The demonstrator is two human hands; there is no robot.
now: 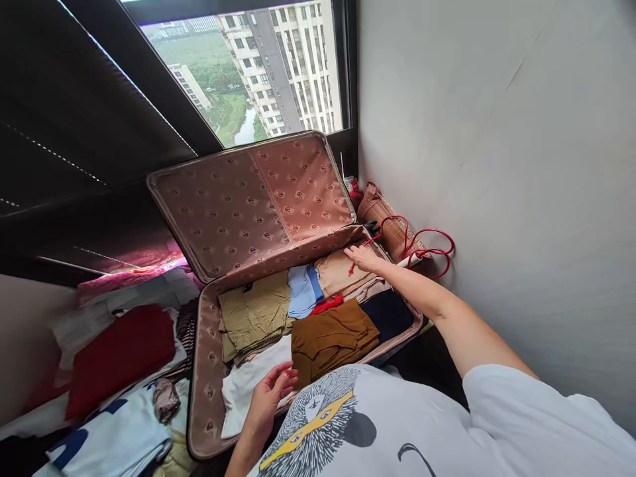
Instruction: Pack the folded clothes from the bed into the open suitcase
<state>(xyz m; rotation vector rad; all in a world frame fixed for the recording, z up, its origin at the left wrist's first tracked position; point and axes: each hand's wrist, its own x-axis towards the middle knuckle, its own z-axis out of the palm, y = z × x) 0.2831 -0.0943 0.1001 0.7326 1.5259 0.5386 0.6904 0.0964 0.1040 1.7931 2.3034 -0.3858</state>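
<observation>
An open pink-brown suitcase [205, 371] lies in front of me, its patterned lid [248, 199] leaning back against the window. Folded clothes fill it: an olive piece [253, 315], a light blue one [303, 291], a tan one [338, 271], a brown one [330, 338], a dark navy one [390, 313] and a white one [243, 387]. My right hand [362, 257] is stretched out, fingers flat on the tan garment at the far right corner. My left hand [271, 397] hovers, fingers apart, over the white garment at the near edge.
A heap of loose clothes lies left of the suitcase, with a red piece [119, 351] and a white-and-blue one [114, 437]. A woven bag [390, 228] with red cord handles leans on the white wall at the right. A window is behind the lid.
</observation>
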